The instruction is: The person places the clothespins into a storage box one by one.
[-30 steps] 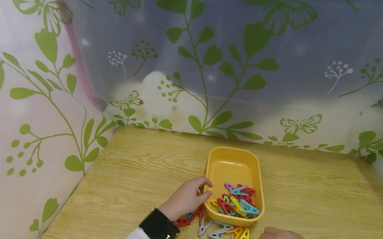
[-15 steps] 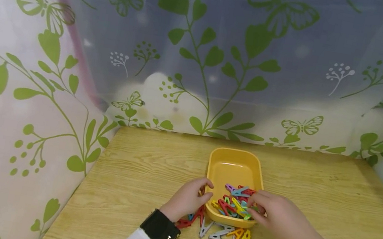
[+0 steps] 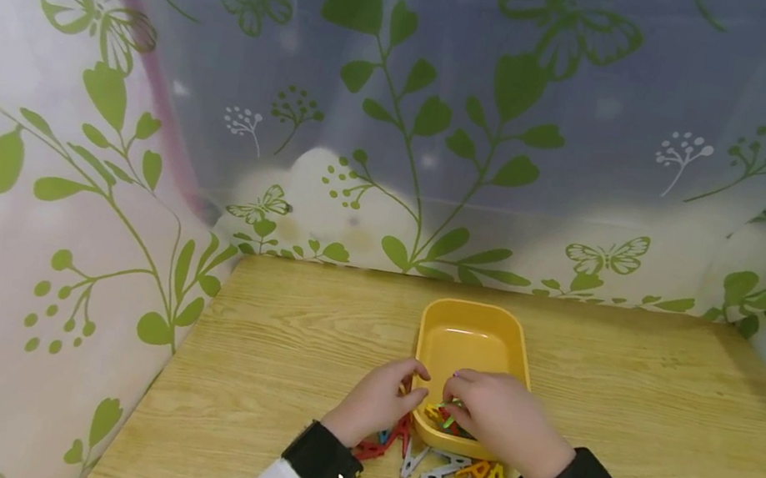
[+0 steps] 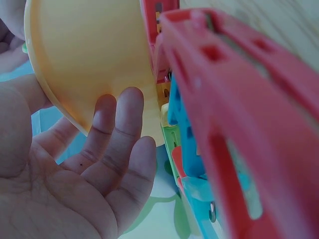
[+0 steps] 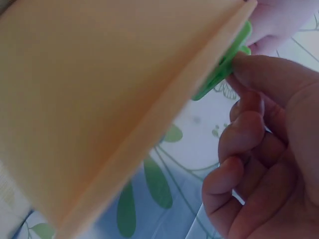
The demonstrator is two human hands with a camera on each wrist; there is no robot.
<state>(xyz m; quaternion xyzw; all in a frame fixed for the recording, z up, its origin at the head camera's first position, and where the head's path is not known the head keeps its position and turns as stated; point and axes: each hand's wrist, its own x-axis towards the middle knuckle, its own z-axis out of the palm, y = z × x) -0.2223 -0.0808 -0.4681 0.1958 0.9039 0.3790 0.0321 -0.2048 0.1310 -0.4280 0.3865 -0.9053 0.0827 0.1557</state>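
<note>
Eyes across every view, and there was nothing to read: not a word, label, brand, number or sign could be made out, in the head view or in either of the wrist views!

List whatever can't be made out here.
Head view: most clips in the yellow tray, covered by the right hand.
Left wrist view: the near red clip's lower end, cut off by the bottom edge.
Right wrist view: part of the green clip, behind the tray.
</note>
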